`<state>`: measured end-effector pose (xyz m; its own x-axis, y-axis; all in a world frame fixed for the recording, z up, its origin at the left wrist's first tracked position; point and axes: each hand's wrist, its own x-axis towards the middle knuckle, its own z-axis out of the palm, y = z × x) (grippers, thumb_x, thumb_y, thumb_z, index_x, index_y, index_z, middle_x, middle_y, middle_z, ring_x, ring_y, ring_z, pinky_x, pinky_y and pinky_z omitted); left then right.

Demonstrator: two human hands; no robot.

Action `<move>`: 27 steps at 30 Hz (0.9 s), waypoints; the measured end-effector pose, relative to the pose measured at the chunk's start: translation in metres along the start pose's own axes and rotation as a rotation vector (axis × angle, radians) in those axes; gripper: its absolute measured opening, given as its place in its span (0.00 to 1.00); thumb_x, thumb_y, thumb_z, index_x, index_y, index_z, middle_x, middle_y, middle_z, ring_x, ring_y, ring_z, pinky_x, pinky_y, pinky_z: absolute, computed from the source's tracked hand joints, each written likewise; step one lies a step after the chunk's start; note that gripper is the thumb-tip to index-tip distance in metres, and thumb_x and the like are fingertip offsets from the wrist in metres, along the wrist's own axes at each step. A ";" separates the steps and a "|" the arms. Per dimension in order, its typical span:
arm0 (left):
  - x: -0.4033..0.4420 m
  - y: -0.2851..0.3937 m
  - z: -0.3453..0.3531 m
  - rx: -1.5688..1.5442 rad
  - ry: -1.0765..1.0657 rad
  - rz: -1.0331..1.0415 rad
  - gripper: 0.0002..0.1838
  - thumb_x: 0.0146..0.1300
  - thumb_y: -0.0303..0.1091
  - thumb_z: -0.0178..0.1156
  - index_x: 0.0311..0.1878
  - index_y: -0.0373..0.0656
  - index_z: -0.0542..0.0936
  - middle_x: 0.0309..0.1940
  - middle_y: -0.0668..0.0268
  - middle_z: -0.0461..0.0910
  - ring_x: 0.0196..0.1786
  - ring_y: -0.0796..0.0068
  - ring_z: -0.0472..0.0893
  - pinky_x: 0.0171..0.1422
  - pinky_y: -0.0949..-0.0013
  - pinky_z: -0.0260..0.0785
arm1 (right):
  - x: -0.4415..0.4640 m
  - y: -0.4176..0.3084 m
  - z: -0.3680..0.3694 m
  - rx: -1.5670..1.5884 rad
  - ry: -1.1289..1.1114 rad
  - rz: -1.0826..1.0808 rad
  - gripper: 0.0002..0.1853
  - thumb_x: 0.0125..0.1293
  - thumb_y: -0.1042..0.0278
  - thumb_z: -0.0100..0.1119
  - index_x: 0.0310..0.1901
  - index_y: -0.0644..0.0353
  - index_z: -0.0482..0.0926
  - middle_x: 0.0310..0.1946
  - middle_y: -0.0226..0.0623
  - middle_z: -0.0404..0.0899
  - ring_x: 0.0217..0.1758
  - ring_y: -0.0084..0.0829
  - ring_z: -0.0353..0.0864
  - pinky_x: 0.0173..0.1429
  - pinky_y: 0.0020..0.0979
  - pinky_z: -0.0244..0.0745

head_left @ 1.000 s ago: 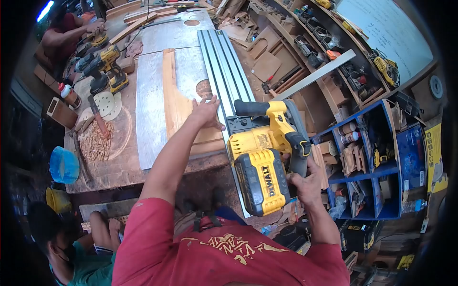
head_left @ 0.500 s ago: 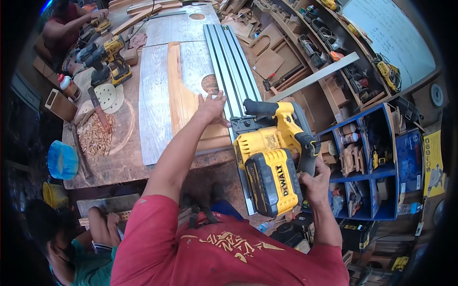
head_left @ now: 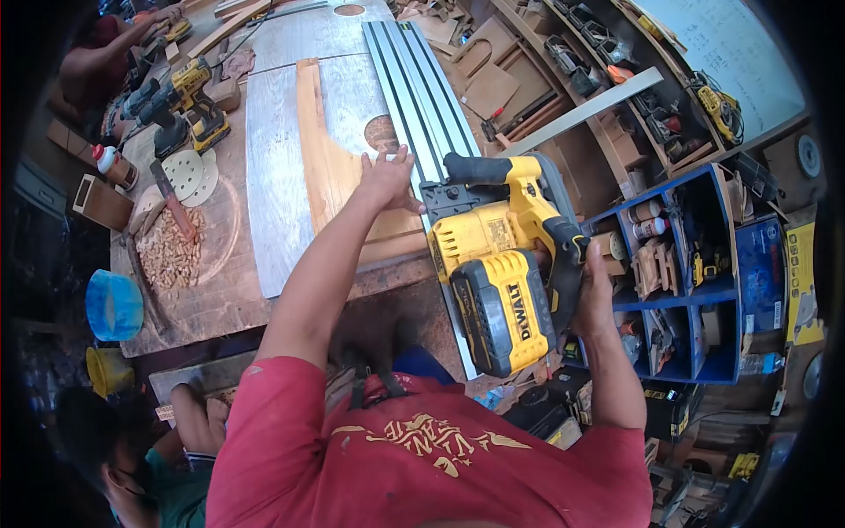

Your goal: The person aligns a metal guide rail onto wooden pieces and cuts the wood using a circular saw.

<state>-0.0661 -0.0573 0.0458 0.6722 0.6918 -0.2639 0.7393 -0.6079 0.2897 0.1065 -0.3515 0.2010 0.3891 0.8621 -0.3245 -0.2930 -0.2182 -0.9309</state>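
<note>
A yellow and black DeWalt track saw (head_left: 480, 231) sits on the near part of a silver guide rail (head_left: 400, 84), its large battery (head_left: 503, 312) facing me. My right hand (head_left: 593, 295) is wrapped around the saw's rear handle, with most of its fingers hidden behind it. My left hand (head_left: 389, 183) lies with fingers spread beside the rail's left edge, just ahead of the saw. It rests over a light wooden piece with a curved inner edge (head_left: 339, 198), which lies on a grey wood-grain board (head_left: 275, 167). The saw blade is out of sight.
Cordless drills (head_left: 195, 106), sanding discs (head_left: 183, 174), and a heap of wooden plugs (head_left: 172, 246) are on the workbench (head_left: 220, 308). A blue shelf unit (head_left: 673, 312) stands to the right. One person (head_left: 132, 458) sits at lower left; another (head_left: 97, 62) works at the far left.
My right hand has moved up and closer around the saw's rear handle. My view has shifted slightly. The left hand stays beside the rail, and the saw keeps about the same place on it.
</note>
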 end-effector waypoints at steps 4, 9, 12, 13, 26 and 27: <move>0.000 0.001 -0.004 0.006 -0.006 0.003 0.68 0.43 0.66 0.79 0.82 0.44 0.54 0.84 0.59 0.48 0.83 0.43 0.52 0.83 0.30 0.42 | 0.007 -0.008 0.003 -0.082 0.057 0.023 0.39 0.75 0.26 0.40 0.59 0.61 0.74 0.37 0.38 0.79 0.23 0.28 0.79 0.26 0.28 0.77; 0.005 0.000 -0.003 0.020 -0.028 0.011 0.69 0.44 0.66 0.78 0.83 0.45 0.52 0.85 0.58 0.47 0.84 0.44 0.50 0.83 0.30 0.41 | 0.012 -0.009 -0.003 -0.181 0.081 0.098 0.41 0.73 0.23 0.40 0.57 0.60 0.74 0.35 0.36 0.78 0.23 0.29 0.79 0.26 0.31 0.77; 0.004 0.002 -0.002 0.023 0.000 0.015 0.68 0.42 0.66 0.79 0.81 0.44 0.56 0.84 0.57 0.49 0.82 0.42 0.55 0.83 0.31 0.41 | 0.015 -0.011 -0.003 -0.252 0.117 0.093 0.42 0.72 0.21 0.39 0.56 0.60 0.74 0.32 0.35 0.76 0.22 0.29 0.78 0.26 0.31 0.77; 0.004 0.001 -0.001 0.020 0.017 0.017 0.68 0.41 0.66 0.79 0.81 0.43 0.57 0.84 0.56 0.50 0.81 0.41 0.57 0.83 0.31 0.41 | 0.016 -0.012 -0.001 -0.269 0.116 0.093 0.42 0.72 0.21 0.39 0.56 0.60 0.74 0.31 0.35 0.76 0.22 0.29 0.78 0.26 0.31 0.77; 0.012 -0.007 0.010 0.089 -0.001 0.010 0.64 0.48 0.59 0.79 0.83 0.48 0.52 0.85 0.62 0.48 0.79 0.46 0.61 0.85 0.36 0.41 | 0.058 -0.021 0.026 -0.367 0.119 0.058 0.45 0.71 0.19 0.37 0.53 0.63 0.75 0.28 0.35 0.75 0.19 0.28 0.77 0.23 0.30 0.76; 0.012 -0.006 0.010 0.083 0.005 0.014 0.64 0.48 0.58 0.79 0.83 0.48 0.52 0.85 0.63 0.48 0.79 0.46 0.61 0.85 0.36 0.41 | 0.064 -0.017 0.024 -0.351 0.120 0.050 0.45 0.71 0.19 0.37 0.52 0.64 0.75 0.27 0.36 0.75 0.19 0.28 0.77 0.23 0.30 0.76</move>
<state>-0.0623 -0.0491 0.0320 0.6823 0.6850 -0.2556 0.7309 -0.6475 0.2159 0.1154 -0.2822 0.1998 0.4873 0.7914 -0.3691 -0.0048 -0.4202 -0.9074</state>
